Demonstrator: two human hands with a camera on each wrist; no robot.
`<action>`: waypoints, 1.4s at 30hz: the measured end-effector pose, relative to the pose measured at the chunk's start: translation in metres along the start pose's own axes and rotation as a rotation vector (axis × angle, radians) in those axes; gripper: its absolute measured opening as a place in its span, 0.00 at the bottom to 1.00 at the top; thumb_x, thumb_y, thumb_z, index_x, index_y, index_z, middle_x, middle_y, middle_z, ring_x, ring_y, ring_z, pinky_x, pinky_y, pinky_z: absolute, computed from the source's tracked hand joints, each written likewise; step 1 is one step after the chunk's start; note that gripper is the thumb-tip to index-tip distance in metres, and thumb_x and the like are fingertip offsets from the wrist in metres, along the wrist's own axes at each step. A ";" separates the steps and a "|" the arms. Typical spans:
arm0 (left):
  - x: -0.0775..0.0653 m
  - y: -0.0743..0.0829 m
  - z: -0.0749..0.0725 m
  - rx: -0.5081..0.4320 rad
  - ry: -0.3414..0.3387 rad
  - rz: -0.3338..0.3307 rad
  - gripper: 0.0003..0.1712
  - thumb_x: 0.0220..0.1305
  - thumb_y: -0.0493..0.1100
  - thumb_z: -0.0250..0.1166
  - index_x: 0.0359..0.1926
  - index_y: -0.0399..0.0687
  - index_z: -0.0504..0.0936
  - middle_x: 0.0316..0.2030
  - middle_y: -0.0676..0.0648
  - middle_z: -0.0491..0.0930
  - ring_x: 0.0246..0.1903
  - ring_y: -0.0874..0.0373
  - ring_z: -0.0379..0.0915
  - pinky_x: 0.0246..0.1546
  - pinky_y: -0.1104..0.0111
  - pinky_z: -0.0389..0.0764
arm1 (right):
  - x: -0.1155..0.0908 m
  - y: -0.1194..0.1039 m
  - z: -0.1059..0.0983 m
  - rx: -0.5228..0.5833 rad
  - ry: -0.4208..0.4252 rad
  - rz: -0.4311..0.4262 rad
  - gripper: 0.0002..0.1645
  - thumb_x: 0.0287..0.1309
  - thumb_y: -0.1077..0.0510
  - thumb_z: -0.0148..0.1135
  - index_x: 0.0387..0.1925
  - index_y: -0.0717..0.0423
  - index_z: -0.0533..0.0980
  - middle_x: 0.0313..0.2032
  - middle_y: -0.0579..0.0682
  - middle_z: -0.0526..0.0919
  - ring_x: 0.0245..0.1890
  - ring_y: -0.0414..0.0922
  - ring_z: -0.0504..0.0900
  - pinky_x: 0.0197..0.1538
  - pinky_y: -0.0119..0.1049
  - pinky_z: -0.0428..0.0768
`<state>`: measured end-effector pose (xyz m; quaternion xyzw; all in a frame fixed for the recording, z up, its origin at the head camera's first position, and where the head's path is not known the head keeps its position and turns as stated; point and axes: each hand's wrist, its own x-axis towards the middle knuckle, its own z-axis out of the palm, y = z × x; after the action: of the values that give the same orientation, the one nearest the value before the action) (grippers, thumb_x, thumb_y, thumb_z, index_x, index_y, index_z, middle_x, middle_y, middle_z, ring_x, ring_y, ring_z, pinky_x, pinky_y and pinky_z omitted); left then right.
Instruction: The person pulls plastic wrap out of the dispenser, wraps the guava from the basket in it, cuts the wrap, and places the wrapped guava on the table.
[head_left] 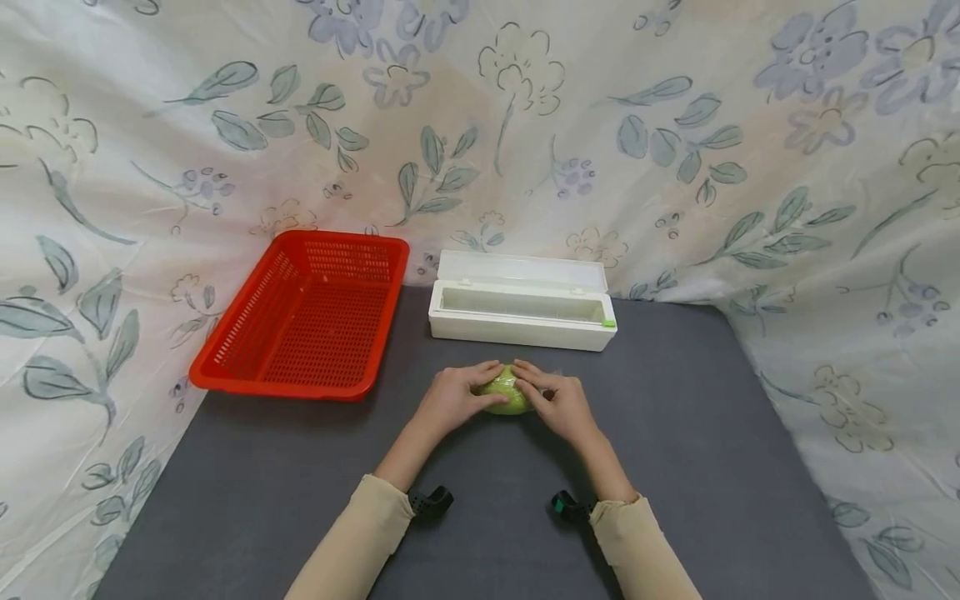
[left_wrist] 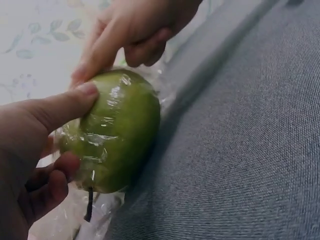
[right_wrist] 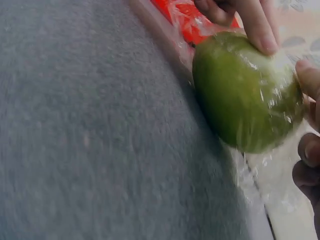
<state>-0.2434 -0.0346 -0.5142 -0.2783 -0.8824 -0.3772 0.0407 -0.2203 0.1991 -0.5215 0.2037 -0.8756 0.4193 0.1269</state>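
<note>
A green pear (head_left: 506, 390) wrapped in clear cling film (left_wrist: 102, 139) lies on the dark grey tablecloth (head_left: 510, 508). Its dark stem (left_wrist: 89, 205) sticks out at the lower end in the left wrist view. From the left side, my left hand (head_left: 456, 396) holds the pear, thumb pressed on the film and fingers curled behind. My right hand (head_left: 558, 407) holds the opposite side, thumb and fingertips on the film. Loose film bunches around the pear's underside, seen in the right wrist view. The fingers' far sides are hidden behind the fruit.
Behind the hands stands a long white cling film box (head_left: 523, 332) with its lid raised at the back. A red plastic basket (head_left: 352, 392) sits to the left, slightly over the cloth's edge. A floral curtain (head_left: 540, 183) hangs behind and along both sides.
</note>
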 end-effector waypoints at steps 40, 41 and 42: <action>-0.008 -0.044 0.016 -0.553 0.050 -0.167 0.38 0.57 0.47 0.83 0.68 0.47 0.82 0.65 0.45 0.82 0.08 0.58 0.64 0.13 0.66 0.74 | -0.030 0.052 -0.050 -0.063 -0.115 0.278 0.25 0.59 0.51 0.81 0.57 0.53 0.87 0.28 0.54 0.89 0.11 0.35 0.63 0.20 0.33 0.66; -0.008 -0.044 0.014 -0.546 0.051 -0.163 0.38 0.57 0.47 0.83 0.68 0.47 0.83 0.64 0.45 0.82 0.08 0.58 0.65 0.13 0.65 0.74 | -0.030 0.053 -0.050 -0.069 -0.111 0.269 0.22 0.59 0.52 0.80 0.54 0.53 0.88 0.23 0.52 0.86 0.11 0.35 0.64 0.19 0.33 0.66; -0.008 -0.044 0.013 -0.538 0.051 -0.163 0.38 0.57 0.48 0.83 0.68 0.47 0.83 0.64 0.45 0.82 0.09 0.58 0.65 0.13 0.65 0.74 | -0.031 0.054 -0.050 -0.066 -0.106 0.262 0.21 0.60 0.53 0.79 0.54 0.53 0.89 0.22 0.50 0.86 0.11 0.35 0.65 0.19 0.34 0.67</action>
<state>-0.2575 -0.0539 -0.5536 -0.1978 -0.7686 -0.6069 -0.0428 -0.2156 0.2760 -0.5397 0.1053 -0.9134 0.3920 0.0312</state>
